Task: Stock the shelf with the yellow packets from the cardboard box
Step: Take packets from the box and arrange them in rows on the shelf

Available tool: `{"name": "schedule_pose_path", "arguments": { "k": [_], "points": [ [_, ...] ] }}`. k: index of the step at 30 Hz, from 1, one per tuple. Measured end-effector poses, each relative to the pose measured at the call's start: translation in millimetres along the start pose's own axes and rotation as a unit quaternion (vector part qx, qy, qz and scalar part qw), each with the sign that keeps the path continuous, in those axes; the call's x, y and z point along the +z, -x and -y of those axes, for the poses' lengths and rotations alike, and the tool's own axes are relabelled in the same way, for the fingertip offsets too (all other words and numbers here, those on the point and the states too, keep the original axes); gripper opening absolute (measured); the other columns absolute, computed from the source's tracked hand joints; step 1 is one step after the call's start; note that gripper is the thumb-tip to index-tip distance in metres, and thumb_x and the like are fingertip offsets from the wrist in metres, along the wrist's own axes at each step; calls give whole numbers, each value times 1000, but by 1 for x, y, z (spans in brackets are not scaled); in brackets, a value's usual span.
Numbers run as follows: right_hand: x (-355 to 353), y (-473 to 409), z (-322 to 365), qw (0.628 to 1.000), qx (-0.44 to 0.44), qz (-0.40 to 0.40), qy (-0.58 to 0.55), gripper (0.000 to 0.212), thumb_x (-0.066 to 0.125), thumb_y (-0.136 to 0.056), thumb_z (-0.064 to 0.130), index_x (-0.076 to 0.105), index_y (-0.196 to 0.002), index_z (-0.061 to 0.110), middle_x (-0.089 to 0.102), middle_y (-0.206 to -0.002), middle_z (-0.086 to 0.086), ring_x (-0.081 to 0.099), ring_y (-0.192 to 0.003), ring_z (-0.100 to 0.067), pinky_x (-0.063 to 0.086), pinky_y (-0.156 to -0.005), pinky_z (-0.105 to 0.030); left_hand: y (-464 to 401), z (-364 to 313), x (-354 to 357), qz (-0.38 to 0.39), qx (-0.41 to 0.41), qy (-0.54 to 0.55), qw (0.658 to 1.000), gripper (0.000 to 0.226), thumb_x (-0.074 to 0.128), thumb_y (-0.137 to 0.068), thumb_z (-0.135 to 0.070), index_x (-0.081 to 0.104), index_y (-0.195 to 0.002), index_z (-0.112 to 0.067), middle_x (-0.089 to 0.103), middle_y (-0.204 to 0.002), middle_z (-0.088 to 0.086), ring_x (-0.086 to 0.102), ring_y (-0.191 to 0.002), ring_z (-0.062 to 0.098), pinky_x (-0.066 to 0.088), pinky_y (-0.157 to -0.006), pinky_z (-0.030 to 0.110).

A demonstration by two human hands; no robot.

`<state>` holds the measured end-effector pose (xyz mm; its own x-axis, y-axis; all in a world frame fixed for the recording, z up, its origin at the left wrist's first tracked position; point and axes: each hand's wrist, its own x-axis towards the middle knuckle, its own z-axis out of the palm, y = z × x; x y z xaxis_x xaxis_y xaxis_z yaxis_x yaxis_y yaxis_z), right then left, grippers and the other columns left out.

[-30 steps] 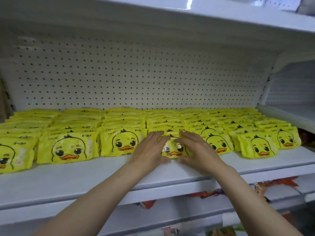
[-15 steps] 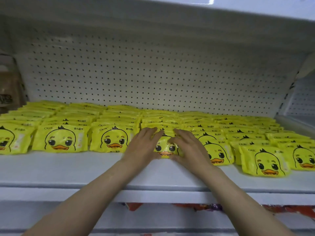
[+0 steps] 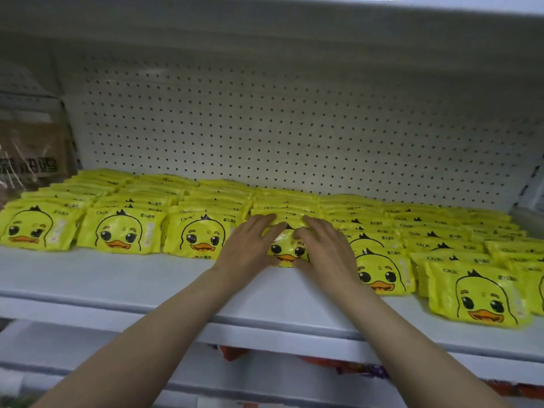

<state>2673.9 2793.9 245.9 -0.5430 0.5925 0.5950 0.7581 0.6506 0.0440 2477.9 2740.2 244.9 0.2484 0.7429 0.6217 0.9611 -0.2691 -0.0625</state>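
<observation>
Both hands unchanged: left hand (image 3: 245,245) and right hand (image 3: 325,248), fingers spread flat, press same yellow duck-print plastic packet (image 3: 287,250) on white metal shelf (image 3: 123,278); camera now shifted left.

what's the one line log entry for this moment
step: seating front packet | left hand: flat on yellow packet | right hand: flat on same packet | shelf: rows of packets | box: not seen
</observation>
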Motion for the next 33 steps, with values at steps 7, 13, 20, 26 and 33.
{"name": "schedule_pose_path", "arguments": {
  "k": [7, 13, 20, 26, 33],
  "points": [
    [3, -3, 8, 1000, 20, -24, -1, 56, 91, -57, 37, 61, -103, 24, 58, -134, -6, 55, -122, -30, 53, -84, -42, -1, 14, 5, 25, 15, 22, 999, 88, 89, -58, -36, 49, -134, -19, 53, -138, 12, 49, -123, 31, 52, -90, 45],
    [3, -8, 14, 999, 38, -20, 16, 52, 89, -60, 39, 59, -100, 26, 60, -130, -4, 55, -120, -29, 52, -81, -40, -5, 21, 7, 25, 25, 50, 998, 86, 89, -58, -35, 50, -134, -18, 53, -137, 13, 51, -120, 33, 51, -93, 44],
    [-14, 4, 4, 995, 33, 2, -90, 49, 85, -68, 35, 66, -112, 23, 52, -143, -4, 45, -133, -27, 45, -100, -43, -3, 12, 3, 4, 0, 59, 998, 79, 92, -54, -33, 61, -125, -15, 53, -137, 18, 53, -120, 38, 53, -88, 49],
    [-59, 35, -36, 981, 129, -41, -136, 54, 82, -75, 38, 65, -125, 27, 49, -146, -1, 39, -136, -21, 35, -108, -32, -23, -35, -7, -23, 16, 82, 996, 77, 88, -56, -46, 63, -121, -14, 55, -134, 18, 53, -118, 39, 50, -91, 48],
    [-87, 71, -97, 974, 181, 84, -108, 73, 80, -71, 51, 51, -137, 42, 40, -153, 6, 27, -144, -13, 26, -114, -32, -47, -112, -2, 88, 55, 163, 981, 83, 72, -74, -57, 40, -144, -28, 34, -153, 3, 25, -140, 22, 23, -112, 32]
  ]
}}
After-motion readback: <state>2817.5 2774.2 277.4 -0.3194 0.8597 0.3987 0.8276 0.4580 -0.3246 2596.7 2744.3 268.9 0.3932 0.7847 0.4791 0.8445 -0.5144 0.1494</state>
